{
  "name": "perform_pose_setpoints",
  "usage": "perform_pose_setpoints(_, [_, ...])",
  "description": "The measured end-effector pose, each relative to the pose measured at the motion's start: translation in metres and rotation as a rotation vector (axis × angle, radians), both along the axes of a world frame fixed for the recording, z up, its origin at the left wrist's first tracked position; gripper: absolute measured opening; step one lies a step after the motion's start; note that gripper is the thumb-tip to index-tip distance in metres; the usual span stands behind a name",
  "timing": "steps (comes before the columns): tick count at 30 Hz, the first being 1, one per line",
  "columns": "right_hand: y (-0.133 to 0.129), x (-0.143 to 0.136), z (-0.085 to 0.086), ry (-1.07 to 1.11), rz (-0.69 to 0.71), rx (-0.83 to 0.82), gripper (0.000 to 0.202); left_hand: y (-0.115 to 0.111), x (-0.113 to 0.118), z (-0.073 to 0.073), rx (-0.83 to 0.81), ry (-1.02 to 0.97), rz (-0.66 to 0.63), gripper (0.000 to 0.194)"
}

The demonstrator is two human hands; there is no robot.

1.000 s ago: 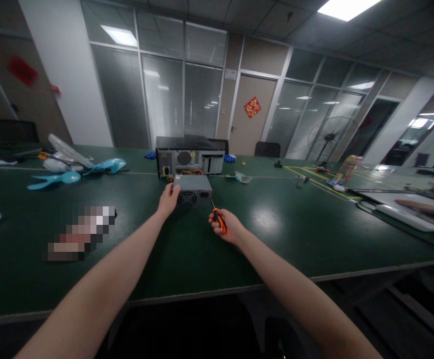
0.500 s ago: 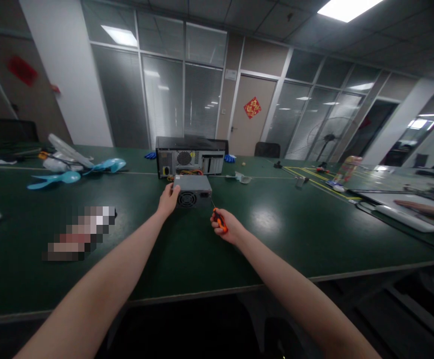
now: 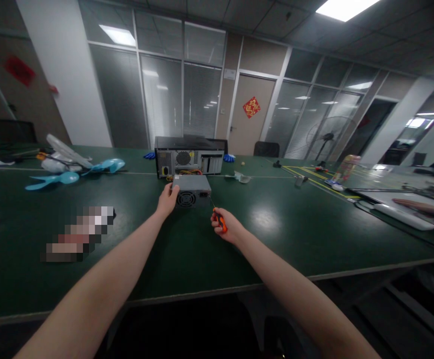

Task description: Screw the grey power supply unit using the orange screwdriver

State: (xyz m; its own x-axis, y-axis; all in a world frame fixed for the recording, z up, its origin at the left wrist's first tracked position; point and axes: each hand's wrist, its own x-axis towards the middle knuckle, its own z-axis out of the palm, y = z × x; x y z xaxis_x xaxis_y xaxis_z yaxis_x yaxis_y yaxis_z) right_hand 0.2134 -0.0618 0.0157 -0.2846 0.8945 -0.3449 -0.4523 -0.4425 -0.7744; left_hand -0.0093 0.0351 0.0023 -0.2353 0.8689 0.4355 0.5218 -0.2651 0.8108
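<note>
A grey computer power supply (image 3: 192,184) sits on the green table, its round fan grille and power socket facing me. My left hand (image 3: 168,199) grips its left end, thumb on the top edge. In my right hand (image 3: 227,224) is a screwdriver (image 3: 220,219) with an orange and black handle, the fingers wrapped round it. Its thin shaft points up and left to the lower right corner of the power supply's face; whether the tip touches a screw is too small to tell. Right behind stands a black computer case (image 3: 189,155), with coloured cables between the two.
Light-blue plastic pieces (image 3: 58,179) lie on the left of the green table (image 3: 187,259), near a pixelated object (image 3: 80,234). Blue gloves (image 3: 228,158) show beside the case. A crumpled pale scrap (image 3: 241,177) lies right of it. A flat panel (image 3: 403,212) is at the right.
The whole view has shifted very slightly. Both hands, the power supply and the screwdriver keep nearly the same places relative to each other.
</note>
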Motion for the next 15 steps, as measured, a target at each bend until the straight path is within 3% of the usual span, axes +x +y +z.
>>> perform_pose_setpoints(7, [0.0005, 0.0032, 0.0007, 0.027, 0.057, 0.02, 0.029, 0.0024, -0.0009, -0.0021, 0.019, 0.007, -0.006, 0.052])
perform_pose_setpoints(15, [-0.0019, -0.0015, 0.0022, 0.008, -0.011, 0.006, 0.019, -0.0009, 0.0009, 0.001, -0.014, -0.008, -0.005, 0.05])
